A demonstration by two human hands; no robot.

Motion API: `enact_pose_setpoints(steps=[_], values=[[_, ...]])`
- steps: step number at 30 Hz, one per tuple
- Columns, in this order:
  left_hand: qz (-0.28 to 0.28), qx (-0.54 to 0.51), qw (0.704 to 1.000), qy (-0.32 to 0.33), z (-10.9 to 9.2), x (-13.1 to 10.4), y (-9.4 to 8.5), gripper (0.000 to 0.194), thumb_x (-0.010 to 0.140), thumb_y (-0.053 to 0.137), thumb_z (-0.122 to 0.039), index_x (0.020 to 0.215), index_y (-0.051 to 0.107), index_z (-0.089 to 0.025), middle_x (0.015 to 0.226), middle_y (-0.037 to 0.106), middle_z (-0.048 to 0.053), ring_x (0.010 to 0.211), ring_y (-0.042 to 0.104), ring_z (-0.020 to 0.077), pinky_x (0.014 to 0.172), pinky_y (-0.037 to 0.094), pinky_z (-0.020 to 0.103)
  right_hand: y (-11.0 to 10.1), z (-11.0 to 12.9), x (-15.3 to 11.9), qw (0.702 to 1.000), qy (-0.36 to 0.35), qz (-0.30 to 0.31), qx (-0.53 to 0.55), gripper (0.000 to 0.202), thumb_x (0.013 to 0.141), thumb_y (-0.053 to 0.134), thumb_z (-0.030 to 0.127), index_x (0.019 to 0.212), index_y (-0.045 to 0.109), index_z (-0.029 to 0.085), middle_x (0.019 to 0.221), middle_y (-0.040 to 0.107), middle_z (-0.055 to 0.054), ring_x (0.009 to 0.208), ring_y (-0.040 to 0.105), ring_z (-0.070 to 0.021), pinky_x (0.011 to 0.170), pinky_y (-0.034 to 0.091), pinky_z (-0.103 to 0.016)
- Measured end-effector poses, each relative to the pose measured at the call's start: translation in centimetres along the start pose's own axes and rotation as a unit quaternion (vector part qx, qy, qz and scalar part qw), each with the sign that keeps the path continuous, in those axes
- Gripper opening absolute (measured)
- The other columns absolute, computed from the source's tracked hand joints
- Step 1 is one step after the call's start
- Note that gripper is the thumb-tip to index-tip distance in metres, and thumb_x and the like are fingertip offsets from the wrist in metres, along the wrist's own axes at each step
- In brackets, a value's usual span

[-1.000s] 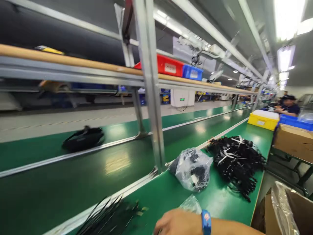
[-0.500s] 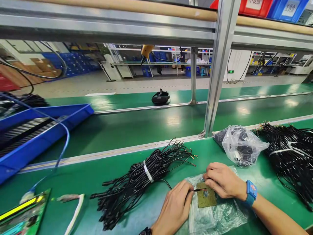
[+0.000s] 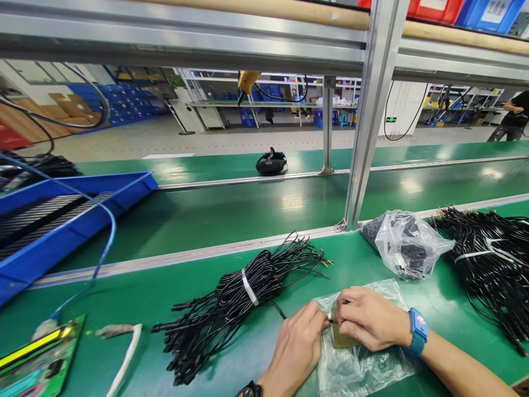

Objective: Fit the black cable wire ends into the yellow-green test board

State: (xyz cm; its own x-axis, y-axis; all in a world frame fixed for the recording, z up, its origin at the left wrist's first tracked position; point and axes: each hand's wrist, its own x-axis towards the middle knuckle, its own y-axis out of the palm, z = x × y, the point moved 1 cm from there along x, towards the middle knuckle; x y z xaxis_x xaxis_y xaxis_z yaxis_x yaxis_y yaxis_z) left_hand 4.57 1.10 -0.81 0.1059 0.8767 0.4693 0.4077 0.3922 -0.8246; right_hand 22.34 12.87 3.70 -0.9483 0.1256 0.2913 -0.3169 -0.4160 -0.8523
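My left hand [image 3: 298, 343] is closed on a thin black cable [image 3: 278, 310] whose tip shows at my fingertips. My right hand [image 3: 369, 320] is pinched at the cable's end, over a small brownish square pad [image 3: 344, 339]; whatever sits between its fingers is hidden. The pad lies on a clear plastic bag [image 3: 363, 368] on the green table. To the left of my hands rests a bundle of black cables [image 3: 264, 275] tied with a white band, with bare copper ends pointing right.
Behind my right hand sits a clear bag of black parts [image 3: 407, 245], with another cable bundle [image 3: 491, 259] to its right. A metal post [image 3: 366, 127] rises mid-table. At left are a blue tray [image 3: 78, 220] and a circuit board [image 3: 53, 358]. A person [image 3: 514, 117] stands far right.
My right hand has moved left and slightly down, now covering much of the pad and meeting my left fingertips. A person has come into view at the far right.
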Motion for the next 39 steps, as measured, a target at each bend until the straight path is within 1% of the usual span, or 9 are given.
enact_pose_setpoints(steps=[8,12,16,21,24,27,29,34,39], values=[[-0.007,0.099,0.994,0.051,0.1,0.4,0.3,0.025,0.089,0.047,-0.001,0.076,0.053,-0.021,0.074,0.055,0.001,0.067,0.056,0.0192,0.058,0.034,0.031,-0.5,0.1,0.1,0.999,0.004,-0.031,0.022,0.061,0.113,0.015,0.049,0.098,0.065,0.018,0.090,0.063,-0.010,0.083,0.056,-0.0229,0.075,0.043,-0.035],[0.004,0.103,0.993,0.051,0.3,0.3,0.4,0.024,0.085,0.051,0.001,0.075,0.054,-0.021,0.076,0.056,0.001,0.068,0.057,0.0196,0.057,0.035,0.031,-0.1,0.1,0.2,1.000,0.010,0.000,0.004,0.061,0.112,0.016,0.050,0.089,0.063,0.019,0.084,0.062,-0.008,0.078,0.055,-0.0223,0.073,0.042,-0.035],[0.005,0.101,0.994,0.049,0.3,0.3,0.4,0.023,0.087,0.051,-0.001,0.075,0.055,-0.021,0.076,0.055,0.001,0.067,0.056,0.0193,0.056,0.036,0.031,0.0,0.1,0.3,0.999,0.017,-0.029,0.025,0.063,0.112,0.012,0.050,0.094,0.064,0.018,0.090,0.063,-0.010,0.082,0.057,-0.0225,0.075,0.044,-0.035],[0.014,0.089,0.995,0.043,0.2,0.2,0.2,0.025,0.088,0.048,-0.001,0.075,0.054,-0.021,0.077,0.057,0.001,0.069,0.059,0.0192,0.057,0.039,0.029,0.0,0.1,0.4,0.999,0.018,-0.022,0.033,0.062,0.113,0.015,0.051,0.089,0.062,0.019,0.082,0.063,-0.008,0.078,0.057,-0.0221,0.073,0.046,-0.034],[0.023,0.042,0.999,0.016,0.3,0.2,0.1,0.022,0.093,0.049,-0.006,0.079,0.056,-0.021,0.078,0.059,0.001,0.070,0.061,0.0194,0.058,0.042,0.029,-0.5,-0.4,0.2,0.992,0.053,-0.097,0.066,0.054,0.113,0.023,0.049,0.090,0.062,0.019,0.083,0.064,-0.008,0.079,0.058,-0.0216,0.073,0.046,-0.033],[0.029,-0.060,0.997,-0.032,0.5,0.2,-0.1,0.019,0.097,0.047,-0.010,0.088,0.058,-0.022,0.082,0.064,0.000,0.072,0.065,0.0176,0.062,0.045,0.027,-1.1,-1.2,-0.1,0.971,0.114,-0.187,0.095,0.045,0.112,0.037,0.049,0.091,0.064,0.019,0.081,0.064,-0.006,0.074,0.058,-0.0195,0.069,0.045,-0.031],[0.038,-0.128,0.989,-0.068,0.6,0.2,-0.3,0.017,0.096,0.048,-0.010,0.097,0.058,-0.023,0.086,0.067,0.000,0.076,0.067,0.0169,0.066,0.047,0.026,-1.3,-1.4,-0.1,0.959,0.149,-0.213,0.114,0.041,0.109,0.046,0.050,0.093,0.067,0.019,0.080,0.065,-0.004,0.071,0.057,-0.0185,0.066,0.043,-0.030],[0.061,-0.215,0.969,-0.108,0.3,0.1,-0.5,0.029,0.092,0.058,-0.016,0.119,0.054,-0.024,0.086,0.066,-0.002,0.072,0.063,0.0161,0.063,0.045,0.025,-0.8,-1.2,0.1,0.942,0.211,-0.182,0.189,0.042,0.104,0.055,0.056,0.107,0.074,0.019,0.088,0.068,-0.005,0.079,0.061,-0.0209,0.070,0.047,-0.031],[0.053,-0.253,0.960,-0.105,-0.2,0.1,-0.2,0.025,0.092,0.058,-0.018,0.116,0.055,-0.022,0.087,0.066,0.000,0.071,0.061,0.0157,0.059,0.040,0.024,-0.5,0.0,0.3,0.942,0.207,-0.136,0.228,0.036,0.105,0.054,0.048,0.118,0.071,0.020,0.101,0.071,-0.008,0.091,0.066,-0.0233,0.080,0.050,-0.033]])
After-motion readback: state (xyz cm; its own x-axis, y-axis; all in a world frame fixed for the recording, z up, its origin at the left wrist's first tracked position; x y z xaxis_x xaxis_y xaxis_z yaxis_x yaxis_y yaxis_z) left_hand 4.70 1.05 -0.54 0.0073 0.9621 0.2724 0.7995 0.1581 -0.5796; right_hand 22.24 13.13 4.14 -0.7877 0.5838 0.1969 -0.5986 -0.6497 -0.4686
